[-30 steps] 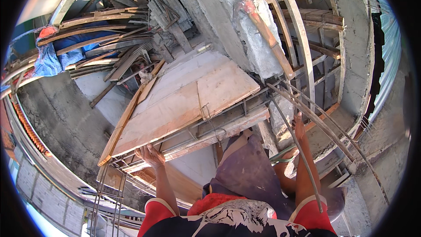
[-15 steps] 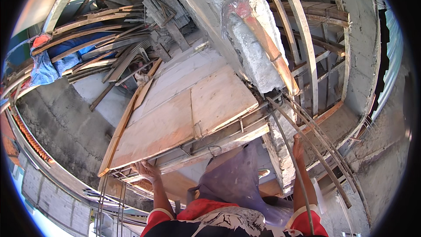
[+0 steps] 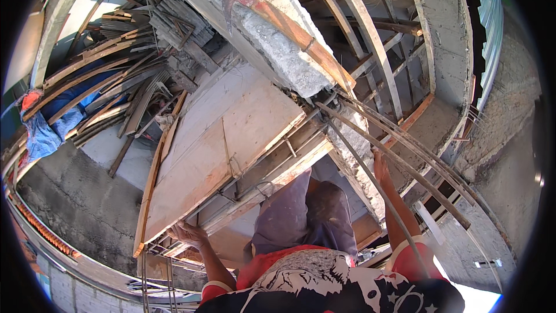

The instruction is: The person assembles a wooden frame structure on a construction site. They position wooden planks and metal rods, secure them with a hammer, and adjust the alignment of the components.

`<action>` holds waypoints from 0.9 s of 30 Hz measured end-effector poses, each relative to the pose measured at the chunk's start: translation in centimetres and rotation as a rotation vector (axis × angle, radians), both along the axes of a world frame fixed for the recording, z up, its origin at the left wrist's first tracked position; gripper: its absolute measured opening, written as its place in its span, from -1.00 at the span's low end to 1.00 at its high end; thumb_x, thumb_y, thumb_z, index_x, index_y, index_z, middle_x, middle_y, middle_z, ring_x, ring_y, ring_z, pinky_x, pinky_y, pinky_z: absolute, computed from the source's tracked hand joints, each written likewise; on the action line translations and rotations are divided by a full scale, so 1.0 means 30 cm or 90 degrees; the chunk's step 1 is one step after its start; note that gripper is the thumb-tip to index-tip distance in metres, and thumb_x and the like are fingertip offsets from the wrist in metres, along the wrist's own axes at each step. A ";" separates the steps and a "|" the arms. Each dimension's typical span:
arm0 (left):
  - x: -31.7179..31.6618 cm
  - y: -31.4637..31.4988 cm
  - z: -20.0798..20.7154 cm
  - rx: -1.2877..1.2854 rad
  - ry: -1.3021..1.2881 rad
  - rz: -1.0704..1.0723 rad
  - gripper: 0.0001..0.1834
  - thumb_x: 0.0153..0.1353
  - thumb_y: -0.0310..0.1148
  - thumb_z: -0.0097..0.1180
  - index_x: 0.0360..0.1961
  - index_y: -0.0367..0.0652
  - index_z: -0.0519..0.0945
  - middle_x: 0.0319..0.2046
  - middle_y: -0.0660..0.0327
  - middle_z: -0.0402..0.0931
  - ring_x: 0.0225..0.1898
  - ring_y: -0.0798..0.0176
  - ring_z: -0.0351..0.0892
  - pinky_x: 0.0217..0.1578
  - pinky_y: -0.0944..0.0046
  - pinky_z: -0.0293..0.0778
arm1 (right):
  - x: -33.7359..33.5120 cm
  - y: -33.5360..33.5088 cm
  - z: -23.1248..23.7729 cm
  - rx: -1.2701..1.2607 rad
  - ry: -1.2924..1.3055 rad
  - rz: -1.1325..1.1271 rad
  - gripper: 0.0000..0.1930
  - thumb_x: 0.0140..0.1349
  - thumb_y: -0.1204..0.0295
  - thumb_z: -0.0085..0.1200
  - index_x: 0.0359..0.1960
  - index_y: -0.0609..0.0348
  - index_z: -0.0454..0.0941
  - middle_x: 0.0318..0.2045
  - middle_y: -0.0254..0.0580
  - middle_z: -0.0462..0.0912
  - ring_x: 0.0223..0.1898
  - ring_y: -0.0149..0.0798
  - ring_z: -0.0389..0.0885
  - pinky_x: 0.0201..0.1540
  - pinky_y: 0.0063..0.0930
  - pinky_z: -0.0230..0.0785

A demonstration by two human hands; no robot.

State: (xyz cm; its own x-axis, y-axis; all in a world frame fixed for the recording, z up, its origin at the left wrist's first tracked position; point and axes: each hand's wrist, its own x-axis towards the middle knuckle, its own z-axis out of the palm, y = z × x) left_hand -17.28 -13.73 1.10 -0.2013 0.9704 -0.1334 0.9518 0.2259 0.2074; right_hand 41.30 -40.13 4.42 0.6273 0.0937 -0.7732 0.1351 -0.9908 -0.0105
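Note:
My left hand [image 3: 188,235] is curled over the near left edge of the plywood panel [image 3: 255,116], beside the steel bars of the frame under it. My right hand [image 3: 380,165] is against the side of the rough concrete post [image 3: 354,153]; its fingers are partly hidden. Steel rods [image 3: 399,168] slant past that hand and arm. A claw hammer [image 3: 284,26] with a worn red head and a wooden handle lies on top of the broken concrete beam [image 3: 298,64], out of reach of both hands' present grip.
Long timbers and boards [image 3: 110,75] are piled at the far left, with a blue cloth [image 3: 46,139] near them. Curved wooden strips [image 3: 359,17] span an opening at the upper right. Corrugated sheeting [image 3: 489,35] runs along the right edge. A wooden batten [image 3: 152,191] borders the panel.
The view has turned and most of the scene has slid left. More of my bent legs shows. Both hands stay at about the same spots on the panel and the post.

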 end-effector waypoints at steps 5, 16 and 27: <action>-0.084 -0.037 -0.065 -0.015 0.028 -0.008 -0.35 0.60 0.00 -0.30 -0.27 -0.37 0.66 -0.09 -0.19 0.59 0.14 -0.34 0.36 0.33 -0.35 0.10 | 0.061 -0.257 -0.142 -0.004 -0.080 0.049 -0.35 0.54 -0.06 -0.26 0.34 0.27 0.39 0.19 0.43 0.52 0.27 0.30 0.48 0.31 0.05 0.24; -0.030 0.015 -0.034 0.072 -0.021 -0.087 -0.44 0.61 -0.03 -0.19 -0.33 -0.28 0.61 -0.32 -0.01 0.59 -0.11 -0.16 0.44 0.23 -0.23 0.21 | 0.026 -0.087 -0.021 0.028 -0.004 -0.191 -0.15 0.47 -0.30 -0.27 0.52 0.15 0.22 0.51 0.08 0.22 0.54 0.03 0.10 0.52 -0.14 -0.07; -0.009 0.027 0.012 0.082 -0.036 -0.078 -0.54 0.61 -0.17 -0.19 -0.32 -0.32 0.55 -0.37 0.02 0.49 -0.15 -0.13 0.38 0.24 -0.21 0.17 | 0.439 -0.759 -0.377 -0.153 0.117 -0.365 -0.03 0.37 -0.39 -0.18 0.60 0.02 0.07 0.54 -0.01 0.16 0.52 -0.05 0.11 0.45 0.01 0.07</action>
State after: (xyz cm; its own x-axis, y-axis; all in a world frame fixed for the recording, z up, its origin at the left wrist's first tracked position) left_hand -17.56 -12.91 1.47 -0.0754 0.9971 -0.0135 0.9565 0.0762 0.2817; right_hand 54.48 -62.89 -6.89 0.3820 -0.4052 -0.8306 -0.3988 -0.8831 0.2474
